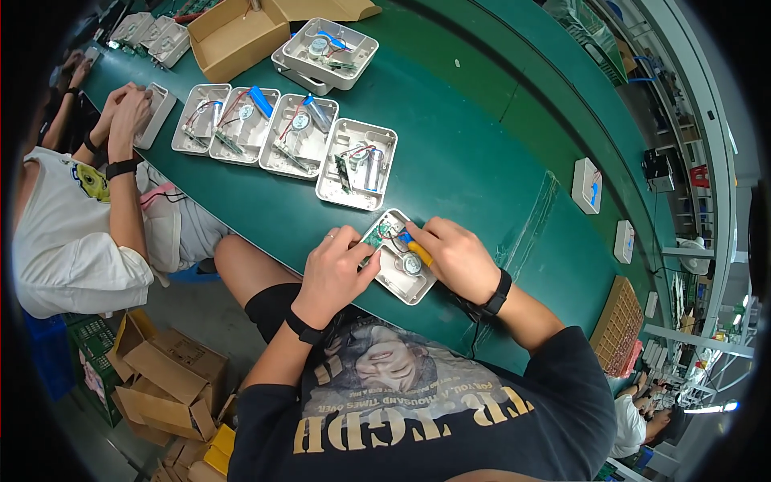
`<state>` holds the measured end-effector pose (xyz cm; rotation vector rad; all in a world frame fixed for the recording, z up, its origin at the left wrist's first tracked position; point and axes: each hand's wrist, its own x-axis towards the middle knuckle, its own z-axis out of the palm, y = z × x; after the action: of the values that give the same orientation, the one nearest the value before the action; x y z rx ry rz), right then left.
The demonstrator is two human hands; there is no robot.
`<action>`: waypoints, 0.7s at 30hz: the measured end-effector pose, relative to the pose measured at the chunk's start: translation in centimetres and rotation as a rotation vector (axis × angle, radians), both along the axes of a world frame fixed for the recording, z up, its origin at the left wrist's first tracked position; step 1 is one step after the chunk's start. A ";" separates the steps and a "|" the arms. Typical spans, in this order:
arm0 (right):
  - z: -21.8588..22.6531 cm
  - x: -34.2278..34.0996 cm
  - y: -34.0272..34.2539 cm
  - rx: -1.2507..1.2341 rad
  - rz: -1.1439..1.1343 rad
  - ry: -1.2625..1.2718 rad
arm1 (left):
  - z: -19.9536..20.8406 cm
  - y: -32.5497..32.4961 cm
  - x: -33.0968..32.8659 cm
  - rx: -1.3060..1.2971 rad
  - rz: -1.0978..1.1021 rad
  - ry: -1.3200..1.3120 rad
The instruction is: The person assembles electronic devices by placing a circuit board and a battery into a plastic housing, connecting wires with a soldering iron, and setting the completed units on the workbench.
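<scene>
In front of me on the green table lies a white plastic case (411, 291), open side up. Inside are a small green circuit board (376, 236), thin red and dark wires, and a round silver speaker-like part (411, 264). My left hand (336, 269) is closed at the case's left edge beside the board, thumb and fingers gripping there. My right hand (459, 259) reaches over the right edge, closed on a yellow-handled tool (419, 253). The tool's tip is too small to make out. A blue part (405, 238) shows by its fingers. Both wrists wear black bands.
Several similar cases (356, 165) with boards, wires and batteries stand in a row beyond my hands. Stacked cases (331, 52) and a cardboard box (237, 40) lie farther back. A co-worker (88, 233) handles a case at left. More cases (587, 186) sit at right.
</scene>
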<state>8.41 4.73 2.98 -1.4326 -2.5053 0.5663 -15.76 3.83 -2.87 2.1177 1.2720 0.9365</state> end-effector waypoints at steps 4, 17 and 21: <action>-0.5 0.3 0.4 0.007 -0.031 0.097 | -0.1 0.0 0.0 0.019 0.002 -0.003; -0.7 0.2 1.0 -0.287 -0.153 0.269 | -0.2 0.2 -0.2 0.013 -0.018 0.013; -1.1 0.5 1.0 -0.279 -0.116 0.232 | -0.3 0.1 -0.2 0.019 -0.022 0.017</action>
<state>8.96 5.76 1.89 -1.4927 -2.2132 1.0278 -15.92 3.92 -3.16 2.1545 1.2507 0.9264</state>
